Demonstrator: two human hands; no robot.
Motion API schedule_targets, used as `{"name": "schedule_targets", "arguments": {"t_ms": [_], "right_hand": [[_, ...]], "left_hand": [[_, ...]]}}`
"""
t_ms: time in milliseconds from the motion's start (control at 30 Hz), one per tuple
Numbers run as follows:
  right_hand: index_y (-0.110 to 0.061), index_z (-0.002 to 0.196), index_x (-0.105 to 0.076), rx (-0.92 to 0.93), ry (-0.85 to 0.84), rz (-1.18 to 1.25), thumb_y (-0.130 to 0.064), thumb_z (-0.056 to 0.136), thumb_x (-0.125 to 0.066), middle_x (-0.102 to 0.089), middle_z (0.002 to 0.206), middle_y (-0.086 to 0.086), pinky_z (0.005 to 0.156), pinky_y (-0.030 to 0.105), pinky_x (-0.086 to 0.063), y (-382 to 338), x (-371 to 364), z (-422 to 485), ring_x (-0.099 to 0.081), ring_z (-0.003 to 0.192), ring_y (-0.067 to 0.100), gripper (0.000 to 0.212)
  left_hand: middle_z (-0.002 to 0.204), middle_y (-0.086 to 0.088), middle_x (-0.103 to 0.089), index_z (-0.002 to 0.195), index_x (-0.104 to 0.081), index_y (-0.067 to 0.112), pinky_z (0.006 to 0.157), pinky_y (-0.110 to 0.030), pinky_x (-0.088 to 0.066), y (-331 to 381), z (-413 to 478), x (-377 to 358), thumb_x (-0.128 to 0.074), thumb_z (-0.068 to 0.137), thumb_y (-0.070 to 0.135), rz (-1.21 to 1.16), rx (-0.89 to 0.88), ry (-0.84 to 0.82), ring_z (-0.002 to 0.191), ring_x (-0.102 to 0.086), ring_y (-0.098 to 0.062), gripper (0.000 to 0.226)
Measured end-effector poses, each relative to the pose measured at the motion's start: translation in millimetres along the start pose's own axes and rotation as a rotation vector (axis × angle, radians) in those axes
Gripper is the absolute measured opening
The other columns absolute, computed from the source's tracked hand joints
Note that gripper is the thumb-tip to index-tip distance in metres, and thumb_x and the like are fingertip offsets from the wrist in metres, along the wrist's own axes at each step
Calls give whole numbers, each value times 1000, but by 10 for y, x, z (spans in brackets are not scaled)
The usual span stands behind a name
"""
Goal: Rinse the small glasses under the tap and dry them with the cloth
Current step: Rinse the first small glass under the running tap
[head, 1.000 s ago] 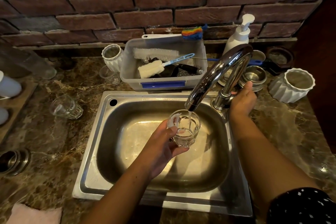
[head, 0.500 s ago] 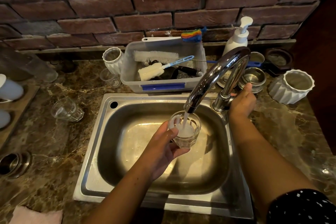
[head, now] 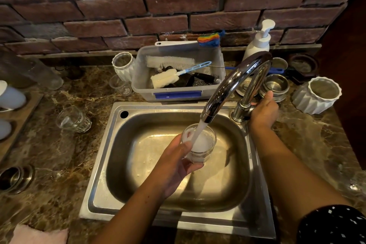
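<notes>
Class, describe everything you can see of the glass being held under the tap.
The small glass is clear, with a round rim and a thick faceted base. The left hand holds it upright over the sink, fingers around its side. Water from the tap pours into it, foaming white inside.

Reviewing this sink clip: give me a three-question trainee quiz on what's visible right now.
1. True or false: water from the tap is running into the glass.
2. Which hand holds the glass? A) left hand B) right hand
3. Fill in: a second glass lies on its side on the counter to the ___ of the sink.

Key: 1 true; 2 A; 3 left.
</notes>
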State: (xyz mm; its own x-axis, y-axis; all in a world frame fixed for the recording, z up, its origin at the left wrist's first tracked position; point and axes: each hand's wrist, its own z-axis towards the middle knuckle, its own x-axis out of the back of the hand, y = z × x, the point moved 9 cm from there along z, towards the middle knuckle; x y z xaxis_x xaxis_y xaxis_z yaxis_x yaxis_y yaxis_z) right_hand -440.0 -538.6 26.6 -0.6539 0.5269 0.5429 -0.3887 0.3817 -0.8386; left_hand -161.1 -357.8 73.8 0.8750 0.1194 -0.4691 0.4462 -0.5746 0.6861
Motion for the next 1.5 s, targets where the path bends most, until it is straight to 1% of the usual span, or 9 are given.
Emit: {"name": "schedule_targets", "arguments": {"t_ms": [467, 600, 700, 833, 967, 1067, 1200, 1367, 1500], "right_hand": [[-6, 81, -62, -48, -20, 53, -46, 107, -25, -68, 94, 26, 88, 48, -48, -2, -3, -18, -63, 95, 40, 60], [-7, 84, -66, -90, -94, 197, -49, 105, -30, -70, 85, 11, 84, 42, -52, 70, 11, -75, -66, 88, 32, 59], [-9, 103, -68, -41, -128, 198, -43, 104, -40, -70, 98, 7, 85, 40, -53, 42, 170, -161, -65, 90, 22, 44], [-14, 130, -55, 94, -92, 158, -26, 99, -55, -61, 125, 6, 81, 18, -46, -202, 553, -512, -57, 95, 2, 33], [-29, 127, -53, 259, -330, 171, -21, 96, -60, -58, 125, -4, 80, 15, -50, -564, 616, -1234, -57, 102, -7, 33], [-39, 127, -50, 548, -533, 54, -26, 94, -63, -52, 123, -18, 88, 6, -46, -948, 609, -1856, -50, 112, -17, 37], [-34, 132, -50, 845, -803, -185, -50, 89, -59, -53, 131, -14, 100, 27, -45, -1166, 440, -2361, -49, 122, 3, 47], [-27, 127, -60, 944, -924, -306, -46, 88, -61, -64, 124, -7, 97, 28, -45, -1208, 273, -2467, -53, 115, 7, 43], [-29, 107, -67, 880, -1083, -323, -47, 90, -58, -71, 99, -7, 78, 30, -51, -1217, 150, -2472, -62, 88, 6, 26]], "left_hand": [[142, -18, -55, 138, -56, 26, 94, -40, -58, -21, 25, 31, -68, 83, 35, 15, 7, 17, 128, -58, -45, 57], [141, -17, -58, 137, -58, 26, 97, -43, -56, -44, 38, 29, -76, 74, 39, -2, 3, 6, 129, -57, -45, 67], [141, -16, -59, 137, -58, 26, 105, -50, -50, -52, 29, 24, -68, 85, 33, -16, -6, -13, 129, -58, -43, 53], [141, -12, -57, 135, -58, 26, 104, -50, -53, -42, 4, 26, -66, 95, 27, -26, -24, -17, 127, -61, -36, 41], [139, -12, -59, 133, -59, 24, 98, -47, -56, -44, -6, 44, -59, 95, 24, -65, -29, -24, 126, -61, -36, 38], [139, -10, -61, 132, -61, 28, 104, -54, -52, -40, -42, 54, -62, 94, 31, -58, -24, -34, 127, -61, -33, 38], [141, -15, -57, 131, -62, 29, 97, -58, -55, -74, -62, 36, -79, 85, 42, -96, 37, -48, 124, -63, -37, 51], [139, -18, -61, 138, -57, 22, 99, -59, -54, -61, -76, -13, -78, 81, 55, -48, 51, -71, 121, -66, -36, 69], [125, -13, -72, 134, -60, 21, 92, -49, -59, -40, -65, 10, -76, 69, 72, 113, 61, -52, 114, -70, -33, 84]]}}
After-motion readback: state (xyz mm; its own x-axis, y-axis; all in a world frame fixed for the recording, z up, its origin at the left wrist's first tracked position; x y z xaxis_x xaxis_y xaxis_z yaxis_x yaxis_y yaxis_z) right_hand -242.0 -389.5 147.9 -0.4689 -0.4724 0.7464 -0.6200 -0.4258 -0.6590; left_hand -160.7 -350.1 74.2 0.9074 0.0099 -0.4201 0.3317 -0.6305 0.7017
